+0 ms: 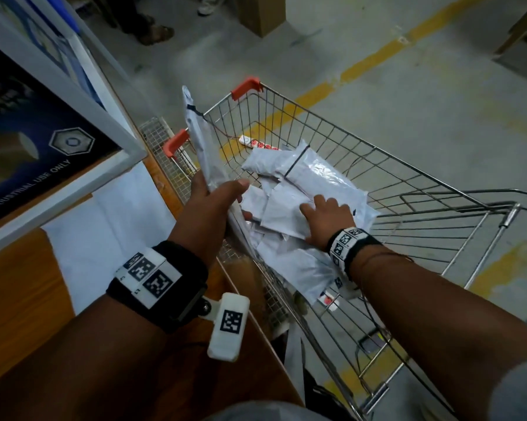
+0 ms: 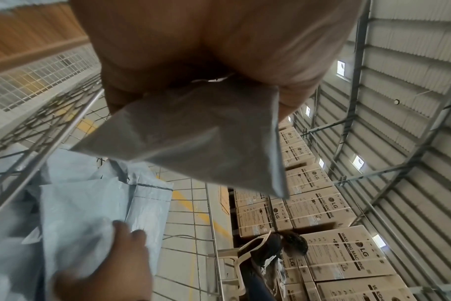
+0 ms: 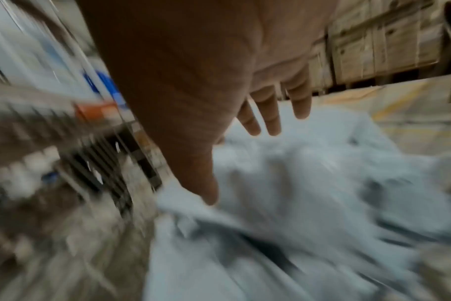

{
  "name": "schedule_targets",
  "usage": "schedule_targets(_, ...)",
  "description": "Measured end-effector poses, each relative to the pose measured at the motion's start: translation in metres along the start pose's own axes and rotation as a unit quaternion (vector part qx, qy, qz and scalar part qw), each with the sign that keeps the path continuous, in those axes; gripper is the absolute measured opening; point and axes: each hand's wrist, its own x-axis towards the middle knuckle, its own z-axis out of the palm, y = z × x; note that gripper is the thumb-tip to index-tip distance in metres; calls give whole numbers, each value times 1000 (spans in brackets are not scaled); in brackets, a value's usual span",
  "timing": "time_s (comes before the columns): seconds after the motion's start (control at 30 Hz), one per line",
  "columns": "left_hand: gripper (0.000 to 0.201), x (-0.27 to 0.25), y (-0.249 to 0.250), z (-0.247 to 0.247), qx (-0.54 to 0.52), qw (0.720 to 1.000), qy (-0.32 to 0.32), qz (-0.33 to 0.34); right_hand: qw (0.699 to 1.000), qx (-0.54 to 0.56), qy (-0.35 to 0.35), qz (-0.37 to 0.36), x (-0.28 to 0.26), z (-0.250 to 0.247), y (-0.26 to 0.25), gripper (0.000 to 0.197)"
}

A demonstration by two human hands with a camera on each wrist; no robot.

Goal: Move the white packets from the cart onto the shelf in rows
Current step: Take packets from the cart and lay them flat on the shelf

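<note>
White packets (image 1: 304,189): heaped in the cart (image 1: 408,189)
Left hand (image 1: 209,202): grips one upright packet (image 1: 201,138)
Right hand (image 1: 326,217): fingers spread, on the heap

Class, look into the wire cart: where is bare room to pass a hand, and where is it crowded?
Bare wire floor shows along the steel wire cart wall far from the shelf, beyond the heap of white plastic packets. The shelf side is crowded: the left hand grips a packet there; the right hand lies spread on the heap.
</note>
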Motion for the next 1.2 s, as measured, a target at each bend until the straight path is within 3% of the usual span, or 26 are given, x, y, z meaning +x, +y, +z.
schedule_targets(0.1,84,3,-3,-3,-9,1000,5,-2,998,-45,-47,15,14,36,6,109)
schedule_targets(0.27,64,5,-4,-8,3,1000,19,-25,998,-5,-46,39,32,39,-5,86)
schedule_targets(0.37,76,4,-3,-12,21,999,12,-35,997,41,-50,31,34,33,-3,97)
schedule_targets(0.47,55,-1,0,-11,36,999,2,-25,988,142,-54,38,33,20,-3,105)
schedule_targets(0.53,59,-5,2,-10,39,999,-6,-23,963,260,-49,45,26,7,-6,102)
schedule_targets(0.7,74,-17,5,-17,112,993,-23,35,859,510,-28,38,-18,-48,-29,90)
schedule_targets(0.8,88,-30,1,-34,173,982,-7,78,810,586,3,19,-54,-84,-51,68)
schedule_targets(0.97,111,-68,-3,-74,225,967,27,121,768,638,20,-54,-109,-131,-101,52)
schedule_targets(1.07,120,-97,-14,-111,246,960,75,111,799,594,36,-86,-136,-152,-144,52)
schedule_targets(1.2,111,-134,-44,-180,282,943,156,89,859,494,45,-130,-160,-158,-212,68)
